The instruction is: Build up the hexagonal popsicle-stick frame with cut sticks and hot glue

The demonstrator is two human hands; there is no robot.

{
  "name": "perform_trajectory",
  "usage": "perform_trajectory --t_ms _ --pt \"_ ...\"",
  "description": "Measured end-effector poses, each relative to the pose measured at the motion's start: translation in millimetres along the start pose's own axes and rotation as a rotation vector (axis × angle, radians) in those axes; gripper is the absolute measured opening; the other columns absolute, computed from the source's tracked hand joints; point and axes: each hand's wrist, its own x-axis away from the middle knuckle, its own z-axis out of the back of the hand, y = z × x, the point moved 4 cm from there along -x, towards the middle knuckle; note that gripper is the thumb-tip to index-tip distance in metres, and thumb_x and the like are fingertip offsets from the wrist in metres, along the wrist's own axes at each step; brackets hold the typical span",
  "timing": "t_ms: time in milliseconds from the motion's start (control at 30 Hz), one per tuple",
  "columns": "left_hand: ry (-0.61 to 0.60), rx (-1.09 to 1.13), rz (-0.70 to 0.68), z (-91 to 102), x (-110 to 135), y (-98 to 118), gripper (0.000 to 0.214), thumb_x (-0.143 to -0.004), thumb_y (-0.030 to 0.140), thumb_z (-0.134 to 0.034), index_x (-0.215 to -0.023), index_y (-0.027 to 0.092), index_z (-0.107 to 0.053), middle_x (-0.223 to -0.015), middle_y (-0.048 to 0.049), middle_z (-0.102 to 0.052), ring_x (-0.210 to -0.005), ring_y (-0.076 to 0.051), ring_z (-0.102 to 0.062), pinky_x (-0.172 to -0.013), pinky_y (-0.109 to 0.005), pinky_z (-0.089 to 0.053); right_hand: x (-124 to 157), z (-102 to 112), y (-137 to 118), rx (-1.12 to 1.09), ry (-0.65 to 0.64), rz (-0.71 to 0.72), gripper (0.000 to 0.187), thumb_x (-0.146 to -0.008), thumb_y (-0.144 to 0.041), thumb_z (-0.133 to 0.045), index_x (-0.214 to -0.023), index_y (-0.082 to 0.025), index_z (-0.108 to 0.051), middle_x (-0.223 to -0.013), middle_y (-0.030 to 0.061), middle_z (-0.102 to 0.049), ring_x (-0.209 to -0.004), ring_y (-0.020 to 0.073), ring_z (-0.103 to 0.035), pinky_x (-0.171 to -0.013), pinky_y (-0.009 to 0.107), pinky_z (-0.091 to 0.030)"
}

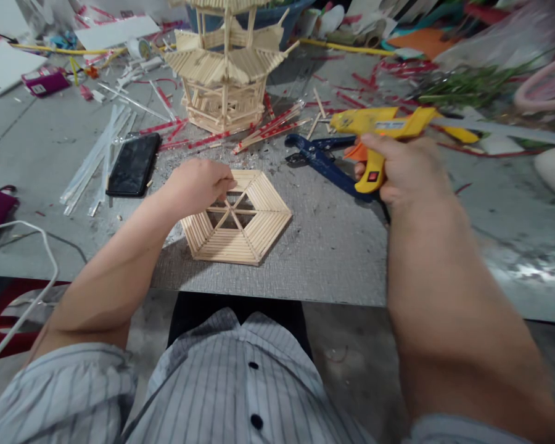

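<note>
My right hand [409, 163] grips a yellow hot glue gun [365, 121] with an orange trigger, its nozzle pointing left above the table. A clear glue stick [504, 126] runs out of its back end. My left hand [198, 185] is closed in a pinch over the upper left of a flat hexagonal frame [226, 245] made of thin wooden sticks. What those fingertips hold, if anything, is hidden. Spokes cross at the frame's open middle. Blue-handled pliers [330, 166] lie just left of the glue gun's handle.
A tiered stick pagoda [224, 68] stands at the back. A black phone [134, 164] and clear glue sticks [95, 157] lie left. Red-and-clear wrapper strips [268, 127] litter the grey table [324, 259], whose front edge is near my body. Green stems [476, 86] lie back right.
</note>
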Motion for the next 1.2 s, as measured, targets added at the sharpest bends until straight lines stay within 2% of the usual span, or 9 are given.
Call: perform_trajectory --t_ms 133,233,300,467,633,800,967,1200 --pt "-0.022 0.143 -0.051 -5.9 3 18 0.026 -0.087 0.029 -0.046 -0.088 0.018 -0.069 -0.082 -0.0029 -0.072 -0.074 -0.014 -0.061 -0.066 -0.024 -0.039 2 0 -2 0.004 0.021 -0.013 0.014 -0.08 -0.003 -0.06 -0.071 -0.012 -0.063 -0.054 -0.0019 -0.062 -0.038 0.0067 -0.051 -0.031 0.017 -0.038" --pt "-0.006 0.136 -0.126 -12.4 2 27 0.022 -0.082 0.028 -0.053 -0.084 0.017 -0.072 -0.087 -0.0047 -0.071 -0.075 -0.014 -0.059 -0.066 -0.024 -0.038 3 -1 -3 0.004 0.029 -0.019 0.015 -0.079 -0.002 -0.059 -0.069 -0.013 -0.062 -0.054 -0.0018 -0.061 -0.038 0.0066 -0.05 -0.031 0.016 -0.037" --pt "-0.037 0.139 -0.155 -17.7 1 28 0.02 -0.08 0.028 -0.056 -0.081 0.018 -0.073 -0.083 -0.0033 -0.071 -0.072 -0.013 -0.059 -0.065 -0.024 -0.038 3 -1 -3 0.005 0.036 -0.022 0.017 -0.078 -0.001 -0.06 -0.067 -0.014 -0.061 -0.054 -0.0013 -0.061 -0.038 0.007 -0.051 -0.031 0.016 -0.037" --pt "-0.097 0.206 -0.105 -20.5 -1 26 0.017 -0.075 0.027 -0.058 -0.075 0.018 -0.072 -0.069 0.0004 -0.068 -0.061 -0.01 -0.054 -0.06 -0.024 -0.035 2 -1 -2 0.011 0.04 -0.001 0.016 -0.076 -0.001 -0.061 -0.067 -0.015 -0.062 -0.055 -0.0027 -0.06 -0.041 0.0069 -0.052 -0.03 0.015 -0.037" --pt "-0.132 0.304 -0.002 -21.1 1 29 0.023 -0.073 0.03 -0.057 -0.058 0.016 -0.066 -0.046 0.0026 -0.049 -0.049 -0.009 -0.041 -0.054 -0.026 -0.03 0 0 -1 -0.001 0.042 0.017 0.014 -0.074 -0.002 -0.063 -0.068 -0.014 -0.062 -0.058 -0.0031 -0.059 -0.045 0.0071 -0.053 -0.032 0.016 -0.038" --pt "-0.129 0.265 0.056 -25.9 2 33 0.021 -0.071 0.028 -0.056 -0.054 0.016 -0.062 -0.043 0.0034 -0.039 -0.046 -0.009 -0.034 -0.052 -0.028 -0.026 -1 2 0 0.023 0.041 0.022 0.016 -0.076 -0.002 -0.062 -0.065 -0.014 -0.061 -0.057 -0.002 -0.058 -0.043 0.0067 -0.052 -0.033 0.015 -0.038" --pt "-0.152 0.247 0.073 -27.1 1 32 0.019 -0.069 0.029 -0.056 -0.056 0.017 -0.064 -0.044 0.0026 -0.042 -0.046 -0.01 -0.037 -0.052 -0.028 -0.028 0 1 -1 0.033 0.029 0.025 0.017 -0.078 -0.002 -0.061 -0.066 -0.014 -0.061 -0.055 -0.0022 -0.059 -0.04 0.0059 -0.051 -0.032 0.015 -0.038" --pt "-0.172 0.226 0.008 -32.8 -2 27 0.025 -0.073 0.034 -0.055 -0.061 0.017 -0.068 -0.048 0.0009 -0.05 -0.049 -0.01 -0.042 -0.054 -0.028 -0.029 1 0 -3 0.017 0.052 0.009 0.018 -0.078 0.0 -0.06 -0.066 -0.014 -0.061 -0.057 -0.0018 -0.059 -0.043 0.0071 -0.054 -0.032 0.015 -0.038"
